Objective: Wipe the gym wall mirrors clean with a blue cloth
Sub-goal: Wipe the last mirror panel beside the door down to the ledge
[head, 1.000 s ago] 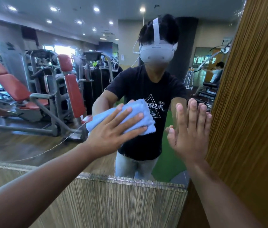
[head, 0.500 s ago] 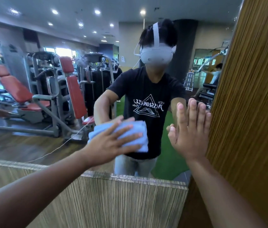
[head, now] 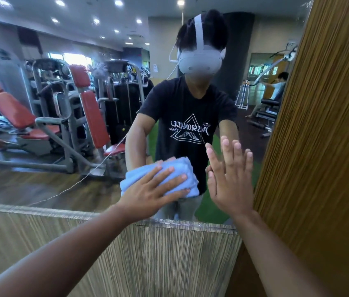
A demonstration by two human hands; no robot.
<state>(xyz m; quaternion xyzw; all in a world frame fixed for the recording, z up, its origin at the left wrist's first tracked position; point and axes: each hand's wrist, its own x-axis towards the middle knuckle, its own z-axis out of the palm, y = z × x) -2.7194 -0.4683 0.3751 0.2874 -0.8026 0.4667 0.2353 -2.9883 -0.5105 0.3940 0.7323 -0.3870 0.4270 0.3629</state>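
observed from the floor: the person stands square to the mirror (head: 40, 163), both arms out. the left hand (head: 147, 196) presses the blue cloth (head: 177, 165) against the glass, fingers straight and fanned apart over the folded wad, none curled round it. judged, the spread puts even pressure across the pad.

cloth location: low on the mirror, toward 5 o'clock of the pane, near its bottom edge.

the right hand (head: 231, 185) sits at 3 o'clock of the cloth, just beside it. its palm is to the glass, fingers straight and nearly together, holding nothing. it appears placed as a brace for the leaning body. risk noted: a bare palm may leave prints.

a wood panel (head: 323, 146) bounds the mirror at 3 o'clock, and a striped panel (head: 169, 258) lies at 6 o'clock.

step in hand, judged: wiping the lower right corner. faint specks appear toward 11 o'clock, likely not yet wiped.
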